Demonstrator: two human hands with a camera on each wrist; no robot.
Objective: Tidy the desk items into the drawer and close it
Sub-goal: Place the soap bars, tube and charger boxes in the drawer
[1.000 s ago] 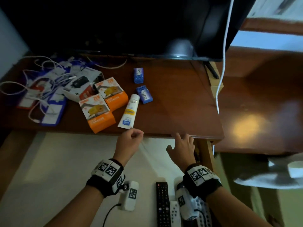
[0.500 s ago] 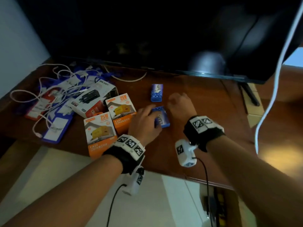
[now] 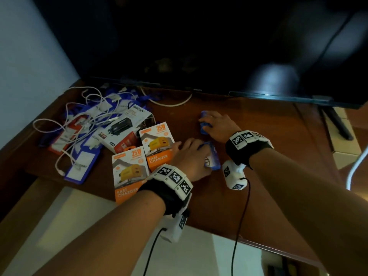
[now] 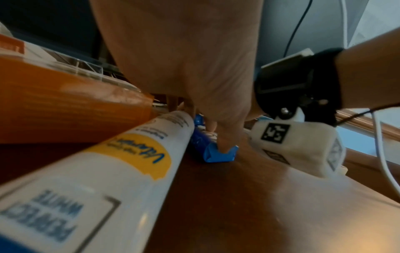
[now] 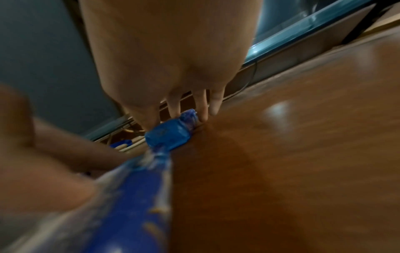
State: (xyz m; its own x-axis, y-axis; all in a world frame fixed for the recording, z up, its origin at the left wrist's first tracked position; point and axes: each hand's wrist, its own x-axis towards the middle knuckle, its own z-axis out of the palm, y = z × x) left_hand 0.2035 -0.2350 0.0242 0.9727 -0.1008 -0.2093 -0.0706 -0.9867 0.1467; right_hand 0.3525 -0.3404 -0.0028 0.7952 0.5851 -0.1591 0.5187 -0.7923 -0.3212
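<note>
Two small blue packets lie on the brown desk. My left hand grips the near blue packet; in the left wrist view the thumb presses into that packet's end. My right hand curls over the far blue packet, and the right wrist view shows thumb and fingers on either side of it. A white tube lies right beside the near packet, hidden under my left hand in the head view. Two orange charger boxes sit just left of my left hand.
A dark TV screen fills the back of the desk, its foot at the right. A black-and-white charger box and a tangle of white cables with blue packs cover the left. A white cable hangs at the right.
Both hands came up from the desk's front edge onto the desktop. The left hand closed on the near blue packet; the right hand reached further back onto the far one.
</note>
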